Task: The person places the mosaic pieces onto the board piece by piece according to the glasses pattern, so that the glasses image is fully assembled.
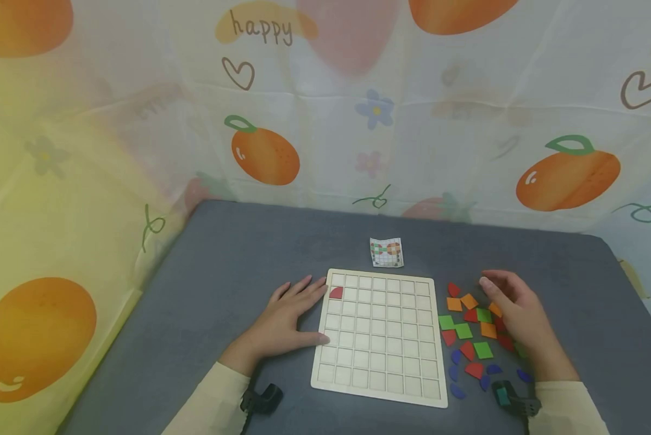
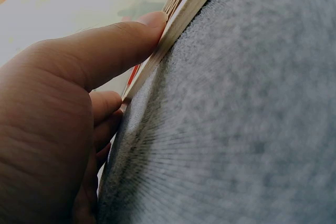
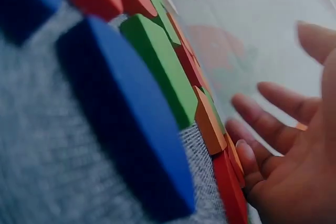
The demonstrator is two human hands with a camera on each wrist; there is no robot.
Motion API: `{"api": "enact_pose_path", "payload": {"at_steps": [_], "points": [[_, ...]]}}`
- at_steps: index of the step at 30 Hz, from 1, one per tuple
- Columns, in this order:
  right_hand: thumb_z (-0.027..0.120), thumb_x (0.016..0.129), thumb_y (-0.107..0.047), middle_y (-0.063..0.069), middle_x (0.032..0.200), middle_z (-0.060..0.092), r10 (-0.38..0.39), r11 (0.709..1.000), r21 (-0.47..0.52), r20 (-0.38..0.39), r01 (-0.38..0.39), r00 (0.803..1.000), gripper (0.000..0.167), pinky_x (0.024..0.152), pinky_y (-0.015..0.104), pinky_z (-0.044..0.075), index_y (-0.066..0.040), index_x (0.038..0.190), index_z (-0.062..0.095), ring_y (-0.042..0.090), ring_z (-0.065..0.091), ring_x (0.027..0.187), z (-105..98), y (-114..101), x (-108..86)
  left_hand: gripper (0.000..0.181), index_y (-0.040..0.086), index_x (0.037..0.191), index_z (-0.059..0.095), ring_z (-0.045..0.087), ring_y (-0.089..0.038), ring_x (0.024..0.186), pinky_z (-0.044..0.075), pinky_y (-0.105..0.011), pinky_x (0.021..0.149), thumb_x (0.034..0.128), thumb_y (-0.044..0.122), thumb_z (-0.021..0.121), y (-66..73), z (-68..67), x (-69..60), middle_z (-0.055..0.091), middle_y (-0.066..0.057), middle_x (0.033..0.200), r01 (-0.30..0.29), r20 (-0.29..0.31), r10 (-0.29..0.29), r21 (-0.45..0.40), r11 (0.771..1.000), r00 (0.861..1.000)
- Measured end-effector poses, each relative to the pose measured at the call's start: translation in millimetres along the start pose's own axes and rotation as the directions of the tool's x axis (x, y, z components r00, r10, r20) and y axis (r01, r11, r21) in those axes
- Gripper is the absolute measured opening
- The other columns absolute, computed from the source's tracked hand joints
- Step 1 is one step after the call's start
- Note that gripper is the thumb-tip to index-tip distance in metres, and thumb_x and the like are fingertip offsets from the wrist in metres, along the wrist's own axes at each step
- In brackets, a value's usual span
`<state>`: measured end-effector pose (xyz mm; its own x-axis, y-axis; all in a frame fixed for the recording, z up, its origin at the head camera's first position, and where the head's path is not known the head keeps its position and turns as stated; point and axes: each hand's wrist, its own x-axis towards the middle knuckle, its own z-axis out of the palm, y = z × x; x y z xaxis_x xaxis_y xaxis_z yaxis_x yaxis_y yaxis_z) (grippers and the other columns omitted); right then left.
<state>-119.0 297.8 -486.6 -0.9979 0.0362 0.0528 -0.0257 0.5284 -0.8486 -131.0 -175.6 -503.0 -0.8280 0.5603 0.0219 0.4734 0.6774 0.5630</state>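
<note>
One red piece (image 1: 336,293) in board (image 1: 378,331), loose pieces (image 1: 464,331) unplaced alongside; left hand (image 1: 279,321) spread at edge, right hand (image 1: 521,308) relaxed, empty

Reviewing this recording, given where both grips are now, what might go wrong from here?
1. The right grip is close to a crowded scatter of red, orange and green pieces; reaching in might nudge neighbours or catch two at once.
2. The left grip touches the left edge of the pale wooden grid board; a push could shift it toward the green square piece beside its right edge.
3. A stray left finger might dislodge the lone red quarter-circle piece on the board.
</note>
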Motion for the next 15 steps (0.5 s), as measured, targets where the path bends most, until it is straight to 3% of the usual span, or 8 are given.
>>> {"api": "enact_pose_path", "payload": {"at_steps": [6,9,15], "points": [[0.071,0.108,-0.045,0.021,0.136,0.064,0.075,0.991,-0.12,0.063,-0.067,0.995,0.06,0.074,0.028,0.055,-0.002,0.148,0.06,0.025,0.062,0.104,5.0,6.5,-2.2,0.1,0.016,0.171,0.039,0.017,-0.024,0.165,0.006,-0.065,0.125,0.0929,0.065,0.078,-1.4,1.0,0.6,0.03,0.006,0.177,-0.008,-0.007,0.008,0.007,1.0,1.0],[0.077,0.105,-0.04,0.02,0.137,0.062,0.053,0.986,-0.161,0.077,-0.04,0.996,0.058,0.073,0.032,0.055,-0.001,0.145,0.063,0.03,0.059,0.102,6.1,8.4,-1.9,0.1,0.016,0.171,0.039,0.017,-0.024,0.165,0.006,-0.065,0.125,0.0931,0.065,0.078,-1.4,1.1,0.4,0.029,0.007,0.177,-0.007,-0.006,0.007,0.008,1.0,1.0],[0.083,0.101,-0.028,0.016,0.133,0.06,-0.028,0.967,-0.25,0.072,0.045,0.997,0.044,0.073,0.036,0.049,-0.001,0.134,0.073,0.025,0.054,0.093,7.7,10.8,0.6,0.1,0.016,0.171,0.039,0.017,-0.025,0.165,0.006,-0.065,0.125,0.0927,0.063,0.079,-0.6,1.3,0.2,0.03,0.007,0.176,-0.002,-0.004,0.002,0.004,1.0,1.0]]}}
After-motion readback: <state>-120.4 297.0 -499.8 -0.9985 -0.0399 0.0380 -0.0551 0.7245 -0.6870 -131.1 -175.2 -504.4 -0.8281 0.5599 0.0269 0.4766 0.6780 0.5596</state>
